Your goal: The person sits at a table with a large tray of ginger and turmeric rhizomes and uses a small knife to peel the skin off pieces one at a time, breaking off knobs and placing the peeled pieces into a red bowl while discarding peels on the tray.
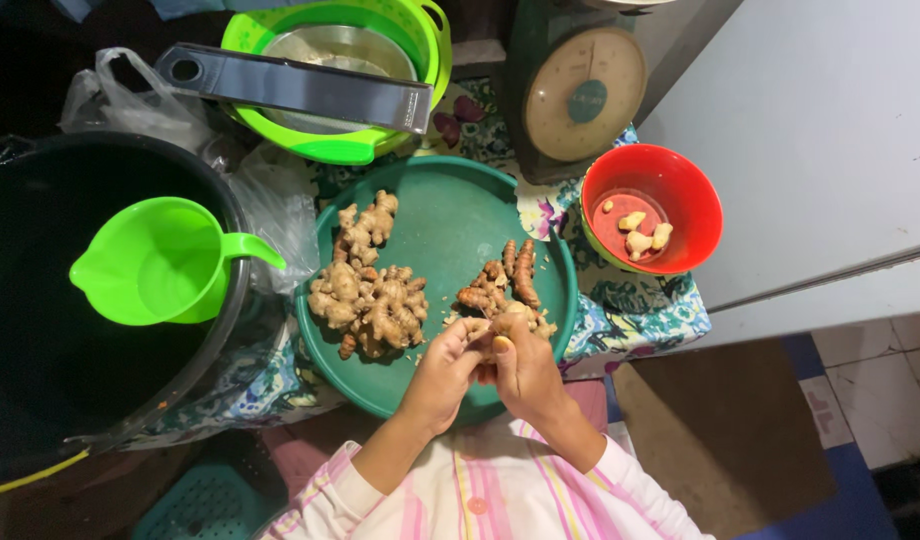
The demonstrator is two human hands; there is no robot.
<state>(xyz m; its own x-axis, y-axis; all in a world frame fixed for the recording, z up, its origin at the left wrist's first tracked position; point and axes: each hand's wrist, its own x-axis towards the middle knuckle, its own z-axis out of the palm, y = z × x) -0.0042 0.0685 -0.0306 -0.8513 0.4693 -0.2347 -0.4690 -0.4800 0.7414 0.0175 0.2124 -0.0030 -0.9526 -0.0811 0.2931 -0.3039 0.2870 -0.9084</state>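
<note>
So I've got both hands meeting at the bottom centre of the frame, right over the near rim of the big green tray (450, 215), so whatever comes off lands on the tray and not in my lap. My left hand (448, 370) is curled around a small piece of root (492, 345), pinching it from the left, and my right hand (525, 368) closes in on it from the other side, thumbnail up against it; the piece is mostly hidden between my fingers, so I can't tell much about it. Just above my hands lies a little cluster of orange-brown turmeric roots (505, 275), near enough to grab. The pale ginger heap (370, 295) sits on the left half of the tray, apart from the turmeric, which keeps the two sorted. Right of the tray, the red bowl (670, 190) has a few pale pieces in it. The green jug (160, 262) rests inside the black tub (40, 400) at the left. Up top, a slicer (295, 88) is laid across the green colander (420, 40), with a kitchen scale (583, 92) beside it. All crammed on the patterned-cloth worktop (640, 310).
</note>
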